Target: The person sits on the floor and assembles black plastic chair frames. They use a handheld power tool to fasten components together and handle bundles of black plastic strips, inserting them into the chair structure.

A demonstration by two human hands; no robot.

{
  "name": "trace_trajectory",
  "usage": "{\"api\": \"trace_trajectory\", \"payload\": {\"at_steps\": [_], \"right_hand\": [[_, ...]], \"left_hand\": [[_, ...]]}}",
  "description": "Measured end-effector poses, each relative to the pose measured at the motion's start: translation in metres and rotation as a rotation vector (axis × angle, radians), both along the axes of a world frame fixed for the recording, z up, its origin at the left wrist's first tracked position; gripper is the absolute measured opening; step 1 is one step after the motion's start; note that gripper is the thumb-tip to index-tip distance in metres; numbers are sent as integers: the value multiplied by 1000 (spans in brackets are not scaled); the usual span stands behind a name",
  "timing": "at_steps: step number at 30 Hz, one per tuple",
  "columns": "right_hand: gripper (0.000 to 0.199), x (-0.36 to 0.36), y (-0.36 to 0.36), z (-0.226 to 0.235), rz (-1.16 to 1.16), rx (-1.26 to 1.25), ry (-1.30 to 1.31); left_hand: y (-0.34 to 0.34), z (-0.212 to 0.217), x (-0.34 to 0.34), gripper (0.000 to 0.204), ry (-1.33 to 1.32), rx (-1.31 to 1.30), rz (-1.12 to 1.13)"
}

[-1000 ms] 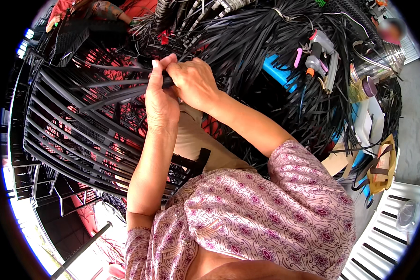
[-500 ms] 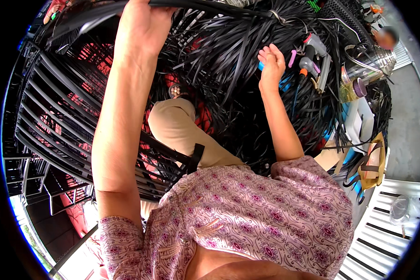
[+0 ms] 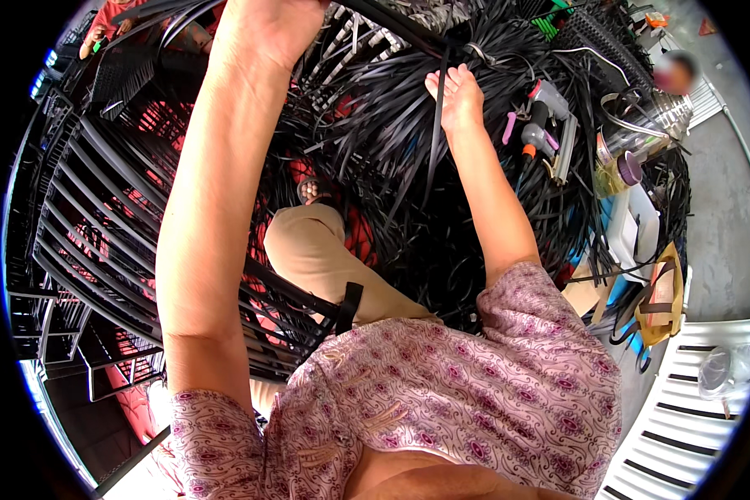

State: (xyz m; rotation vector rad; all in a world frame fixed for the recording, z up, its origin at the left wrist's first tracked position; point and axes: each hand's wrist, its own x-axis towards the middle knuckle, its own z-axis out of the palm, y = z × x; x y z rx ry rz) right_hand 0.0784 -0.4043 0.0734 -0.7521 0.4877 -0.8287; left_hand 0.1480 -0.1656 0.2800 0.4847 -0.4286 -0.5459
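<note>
My left hand is raised to the top edge, fingers closed around a long black plastic strip that runs right from it. My right hand reaches out over a big heap of loose black strips and pinches the same or a second strip, which hangs straight down from it; I cannot tell which. A metal chair frame partly woven with black strips lies at my left, under the left arm. My knee in tan trousers shows between the arms.
A grey pneumatic stapler with pink and orange parts lies right of my right hand. Beyond it stand a clear jar with a purple lid, a yellow bag and a white slatted panel. Another person sits far left.
The hands, together on the frame a second ago, have parted. My left arm has swung up to the top edge with the strip; my right hand has moved right onto the strip heap.
</note>
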Motion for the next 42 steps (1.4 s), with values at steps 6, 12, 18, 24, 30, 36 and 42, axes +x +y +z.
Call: {"api": "trace_trajectory", "payload": {"at_steps": [6,12,18,24,30,36,42], "right_hand": [[57,10,-28,2,-316,-252,89],[41,14,-75,6,-76,-75,338],[67,30,-100,6,53,23,443],[66,32,-117,-13,51,-26,592],[69,27,-127,-9,59,-30,451],[70,24,-126,-5,198,43,495],[80,35,-142,-11,521,275,264]], "left_hand": [[-1,7,0,39,-30,-14,-21],[-15,16,2,39,-55,-25,-92],[-17,21,3,39,-57,-59,-115],[-52,54,14,37,-134,-37,-127],[-83,94,-6,24,-184,-133,-84],[-70,76,-7,19,-168,-196,-105],[-54,74,-16,18,-85,-145,-140]]}}
